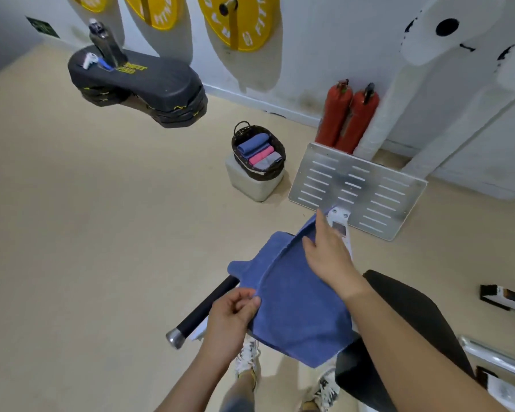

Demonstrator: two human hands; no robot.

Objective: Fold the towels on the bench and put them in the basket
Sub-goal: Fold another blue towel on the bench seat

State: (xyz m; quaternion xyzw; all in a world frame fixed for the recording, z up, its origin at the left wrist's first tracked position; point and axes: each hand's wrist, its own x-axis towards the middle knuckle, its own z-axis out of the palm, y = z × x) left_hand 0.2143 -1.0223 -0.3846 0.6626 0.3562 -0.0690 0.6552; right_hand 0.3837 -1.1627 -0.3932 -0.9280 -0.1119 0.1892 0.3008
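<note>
1. The blue towel (298, 304) is up in the air in front of me, spread between both hands above the floor and just ahead of the black padded bench seat (405, 316). One layer is already doubled over, with a hemmed edge running diagonally across the top and a spare flap sticking out to the left.

2. My left hand (232, 316) has closed thumb and fingertips on the towel's near left edge, a tight pinch on the cloth alone. I read that as the anchor that keeps the fold line taut.

3. My right hand (327, 257) lies on the far upper part of the towel with the fingers stretched out towards the far corner. Whether the thumb is clamping the cloth from below I cannot tell; from above it looks like a flat, open press or a loose hold along the edge.

4. Holding it stretched between two points lets the cloth hang flat, so I judge the edges can be matched before the next fold.

5. The dark wicker basket (259, 153) sits well apart, ahead on a pale block (254, 185) near the wall, and already holds folded towels: blue, pink and grey, packed side by side. There seems to be room left.

6. Beside it stand a slotted metal footplate (357, 188) and two red fire extinguishers (347, 117).
</note>
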